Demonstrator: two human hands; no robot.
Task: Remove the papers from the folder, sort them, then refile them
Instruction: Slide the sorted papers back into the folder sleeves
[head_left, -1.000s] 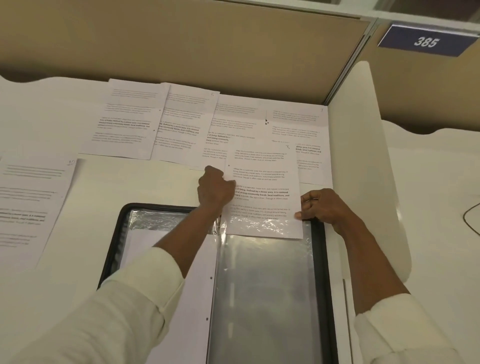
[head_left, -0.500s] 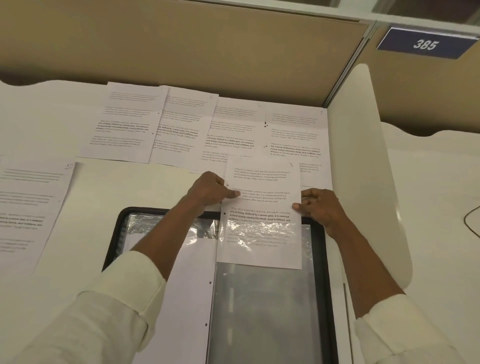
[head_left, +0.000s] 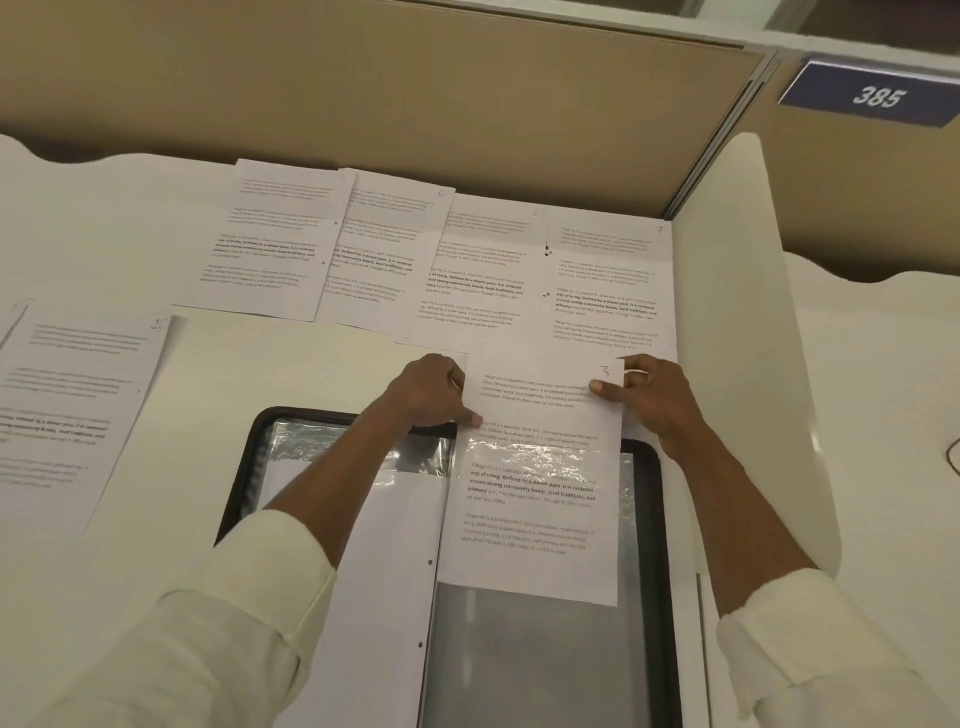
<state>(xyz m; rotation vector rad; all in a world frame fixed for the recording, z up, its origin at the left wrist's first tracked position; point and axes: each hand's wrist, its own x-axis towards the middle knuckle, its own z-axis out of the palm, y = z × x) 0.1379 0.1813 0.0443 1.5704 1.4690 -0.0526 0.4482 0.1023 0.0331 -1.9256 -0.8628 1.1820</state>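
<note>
We hold the sheet marked 3 by its two side edges near the top. The left hand pinches the left edge with the thumb pressed on the printed face. The right hand pinches the right edge just below the handwritten number, thumb on top.

Below our grip the sheet runs down into a clear sleeve on the right half of the open folder. Crinkled plastic lies across the sheet's middle. The top stretch between our hands sits outside the sleeve's mouth, and the bottom edge stops well short of the sleeve's bottom. We judge this to be a refiling step, about half done.

The risks lie mostly below the grip:
- If one hand pushes harder than the other, the sheet may skew and a lower corner may catch in the soft plastic and fold over.
- The sleeve mouth looks loose and wrinkled, so it could bunch under the paper and jam it.
- Pushing from this high up, the unsupported paper between our thumbs may buckle.

Beyond our knuckles, the other numbered sheets lie in an overlapping row on the desk. A knuckle nudging forward could shuffle their order.
</note>
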